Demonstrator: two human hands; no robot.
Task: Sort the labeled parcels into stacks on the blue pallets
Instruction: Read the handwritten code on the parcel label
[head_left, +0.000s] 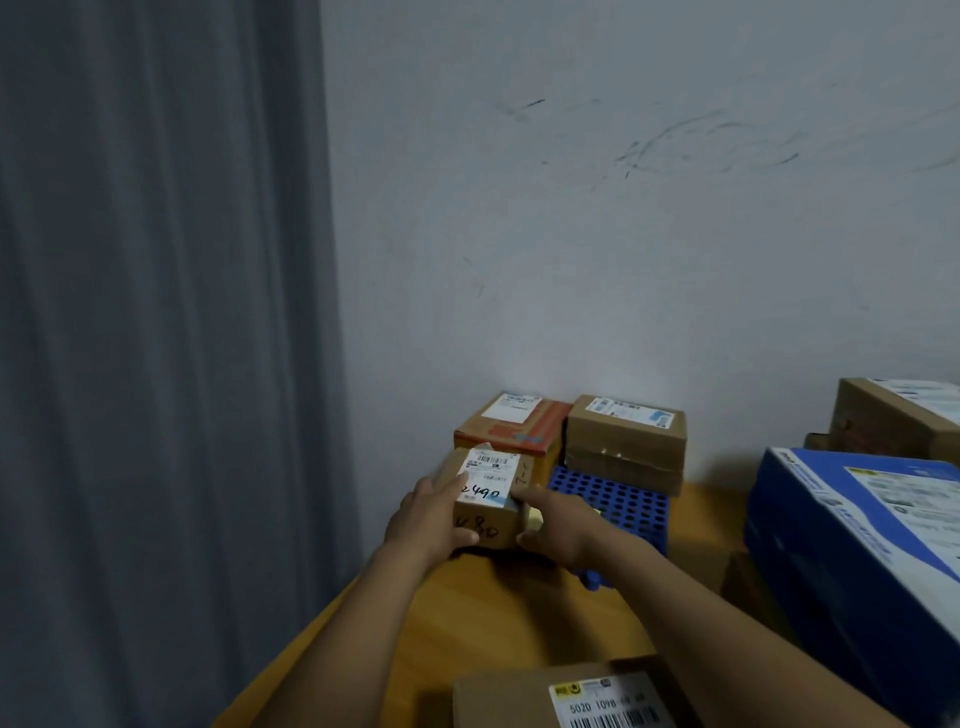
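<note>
The small parcel (488, 499), a brown carton with a white label and handwritten numbers, is at the front-left corner of the blue pallet (613, 506). Whether it rests there or is held just above cannot be told. The left hand (431, 514) grips its left side, fingers over the top and thumb on the near face. The right hand (561, 525) grips its right side, fingers curled against the carton.

At the pallet's back-left corner, directly behind the held parcel, sits a red-taped box (514, 423). Beside that, along the pallet's back edge, is a stack of two brown boxes (626, 441), one on the other. Right of the pallet, apart from it, lies a large blue box (857, 545). In front of the pallet, nearest the camera, is a yellow-labelled parcel (571, 696).
</note>
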